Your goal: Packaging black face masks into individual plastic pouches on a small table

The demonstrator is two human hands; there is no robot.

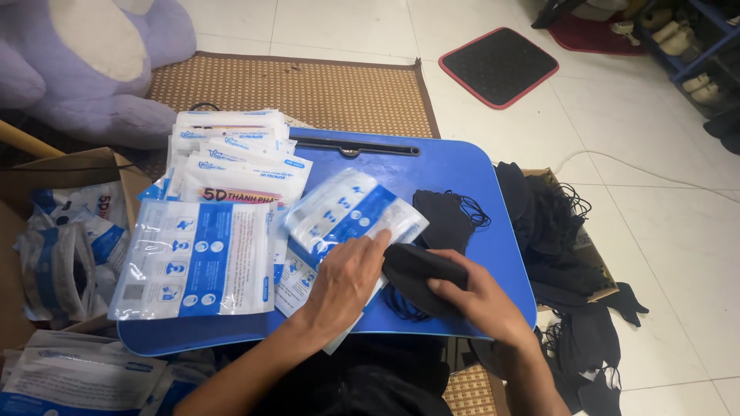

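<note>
My left hand (348, 279) lies flat on a clear and blue plastic pouch (351, 209) on the blue lap table (470, 173), its fingertips at the pouch's open end. My right hand (474, 296) grips a folded black face mask (416, 271) and holds it right against that opening. Another black mask (445, 218) rests on the table just beyond. A stack of empty blue and white pouches (231, 166) covers the table's left half, with one large pouch (196, 260) lying flat in front.
A cardboard box (587, 250) heaped with black masks sits to the right of the table. On the left, a box (65, 231) holds filled pouches. A purple plush toy (85, 65), a woven mat (324, 88) and a black doormat (499, 65) lie behind.
</note>
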